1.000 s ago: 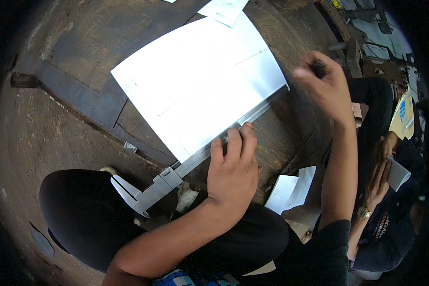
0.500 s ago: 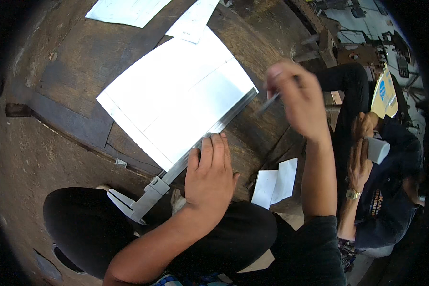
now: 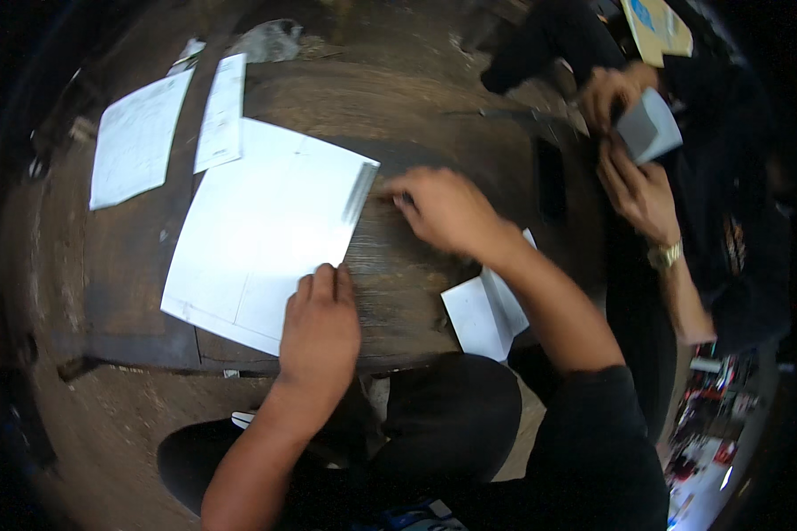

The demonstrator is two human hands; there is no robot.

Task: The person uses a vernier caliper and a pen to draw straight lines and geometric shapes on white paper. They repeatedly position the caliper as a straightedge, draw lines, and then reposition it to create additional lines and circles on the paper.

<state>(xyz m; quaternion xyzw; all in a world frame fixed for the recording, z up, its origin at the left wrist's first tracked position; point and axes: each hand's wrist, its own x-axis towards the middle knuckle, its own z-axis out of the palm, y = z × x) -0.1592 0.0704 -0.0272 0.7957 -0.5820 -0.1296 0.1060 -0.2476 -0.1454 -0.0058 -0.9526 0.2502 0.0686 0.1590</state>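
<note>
A large white sheet [image 3: 248,212] with thin drawn lines lies on the wooden table. Along its right edge runs a metal vernier caliper [image 3: 358,193]; its beam end shows, and its middle is covered by my left hand and arm. My left hand [image 3: 321,332] is closed over the caliper, fingers bent and pressing it against the sheet. Just right of the beam end, my right hand [image 3: 447,212] pinches a thin pointed tool [image 3: 406,198]. The tool is blurred and mostly hidden by the fingers.
Two printed papers [image 3: 142,137] lie at the far left, one touching the sheet. Folded white pieces [image 3: 478,314] sit under my right forearm. A dark phone [image 3: 550,180] lies farther right. Beside me, a co-worker's hands [image 3: 633,186] hold a bent grey-white piece [image 3: 651,126].
The whole view has turned and shifted. My right hand has come down from beside the sheet to near the caliper's beam end. My left hand stays on the caliper.
</note>
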